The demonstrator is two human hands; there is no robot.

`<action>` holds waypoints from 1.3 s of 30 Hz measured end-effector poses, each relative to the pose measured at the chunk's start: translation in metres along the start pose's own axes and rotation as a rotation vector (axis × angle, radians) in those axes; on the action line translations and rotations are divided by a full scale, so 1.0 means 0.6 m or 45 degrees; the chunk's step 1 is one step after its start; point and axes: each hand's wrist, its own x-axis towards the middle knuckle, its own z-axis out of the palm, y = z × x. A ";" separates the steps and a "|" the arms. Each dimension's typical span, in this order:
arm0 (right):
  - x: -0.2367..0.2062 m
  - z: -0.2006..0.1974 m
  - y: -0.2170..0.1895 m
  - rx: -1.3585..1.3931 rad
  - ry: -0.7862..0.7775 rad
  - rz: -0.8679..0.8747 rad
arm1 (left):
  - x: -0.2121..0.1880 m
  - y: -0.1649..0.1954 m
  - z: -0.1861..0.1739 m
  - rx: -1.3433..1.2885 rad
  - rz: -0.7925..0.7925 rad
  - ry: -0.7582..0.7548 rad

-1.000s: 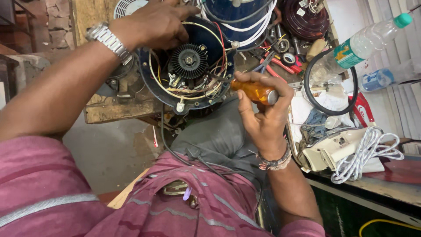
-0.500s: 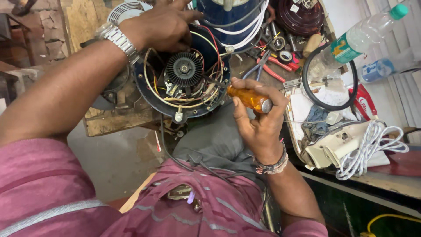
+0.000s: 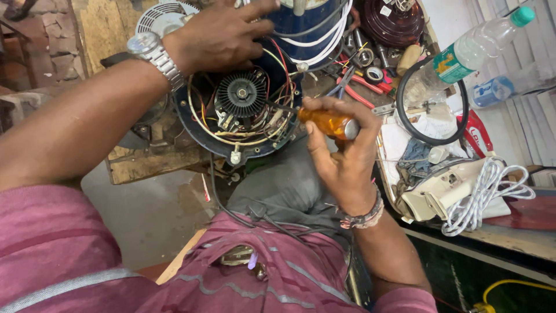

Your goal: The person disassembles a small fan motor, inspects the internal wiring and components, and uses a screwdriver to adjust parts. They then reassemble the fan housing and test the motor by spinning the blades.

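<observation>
An opened round blue motor housing (image 3: 191, 130) lies in front of me, showing a black finned hub (image 3: 240, 94) and loops of coloured wires. My left hand (image 3: 217, 35), with a metal watch on the wrist, rests on the housing's far rim. My right hand (image 3: 341, 153) is closed around an amber-handled screwdriver (image 3: 327, 123), whose shaft points left into the wiring at the housing's right side.
A cluttered bench to the right holds a black rubber ring (image 3: 431, 101), a clear plastic bottle (image 3: 469, 52), red-handled pliers (image 3: 356, 93), a white appliance with a coiled white cord (image 3: 480, 194) and small parts. A worn wooden board (image 3: 145, 165) lies under the housing.
The view has shifted slightly. My right hand has brought the screwdriver a little closer to the housing's wiring. My left hand stays on the far rim.
</observation>
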 end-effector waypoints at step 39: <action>0.056 0.004 0.068 0.016 -0.101 0.207 | 0.014 0.029 0.081 0.106 -0.736 -0.086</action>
